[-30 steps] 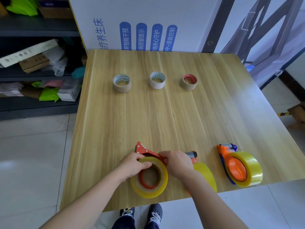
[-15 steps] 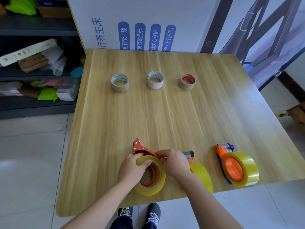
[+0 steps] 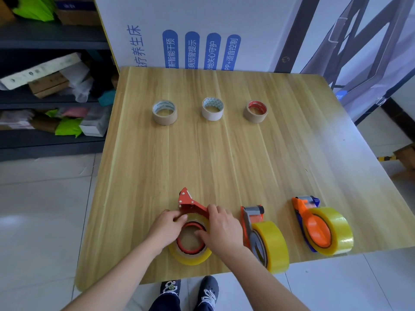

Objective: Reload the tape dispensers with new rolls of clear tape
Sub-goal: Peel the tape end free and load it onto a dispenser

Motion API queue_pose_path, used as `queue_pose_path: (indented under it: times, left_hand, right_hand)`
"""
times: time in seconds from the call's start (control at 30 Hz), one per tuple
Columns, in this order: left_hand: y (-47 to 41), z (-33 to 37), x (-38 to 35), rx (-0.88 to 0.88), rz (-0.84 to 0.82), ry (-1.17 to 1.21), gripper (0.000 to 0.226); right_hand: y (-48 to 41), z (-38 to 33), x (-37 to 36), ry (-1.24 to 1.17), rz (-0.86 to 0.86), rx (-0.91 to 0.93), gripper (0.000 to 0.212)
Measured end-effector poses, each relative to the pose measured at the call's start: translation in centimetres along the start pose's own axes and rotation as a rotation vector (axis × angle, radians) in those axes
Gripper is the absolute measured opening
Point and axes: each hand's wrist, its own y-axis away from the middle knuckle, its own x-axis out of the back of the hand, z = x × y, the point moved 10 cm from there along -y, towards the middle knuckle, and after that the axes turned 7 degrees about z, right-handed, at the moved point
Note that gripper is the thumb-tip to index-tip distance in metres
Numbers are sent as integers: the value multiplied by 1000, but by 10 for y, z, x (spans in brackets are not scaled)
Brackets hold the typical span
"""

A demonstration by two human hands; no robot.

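Since earlier, fingers of the right hand (image 3: pixel 221 232) have dropped inside the clear tape roll (image 3: pixel 190 258). At the counter's (image 3: pixel 224 153) near edge, the left hand (image 3: pixel 167 230) grips the red dispenser (image 3: pixel 189 204); the right hand apparently pinches the roll seated on it.

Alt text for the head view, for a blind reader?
Left hand and right hand grip a red tape dispenser with a clear tape roll at the table's near edge. Two loaded dispensers sit to its right; three small rolls stand behind.

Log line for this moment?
step: seating clear roll on red dispenser | left hand: holds red dispenser | right hand: grips clear roll | middle dispenser: loaded | orange dispenser: loaded
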Motion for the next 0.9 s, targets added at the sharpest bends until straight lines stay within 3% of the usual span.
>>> queue_pose_path:
  times: [0.17,0.3,0.4,0.5,0.57,0.63,0.77,0.9]
  left_hand:
    - [3,-5,18,70,4,351,24]
    - [10,-4,44,140,104,693,37]
    - [31,20,35,222,-175,1045,46]
    - [54,55,44,99,-409,1238,69]
    - [67,79,61,-129,-558,1245,93]
    - [76,96,76,-316,-596,1110,106]
    - [73,114,112,-374,-356,1020,99]
    - [84,133,139,-490,-236,946,96]
  right_hand:
    - [-6,-2,-9,3,-6,-52,20]
    - [-8,1,-6,-270,-36,-83,26]
    - [-7,-7,9,-692,-93,-126,29]
    - [-5,-25,27,-1087,-191,-147,36]
    - [-6,-34,39,-1204,-191,-150,46]
    - [-8,-42,54,-1264,-152,-129,55]
    - [-8,-58,91,-1296,-38,-40,62]
    - [-7,-71,129,-1217,58,68,63]
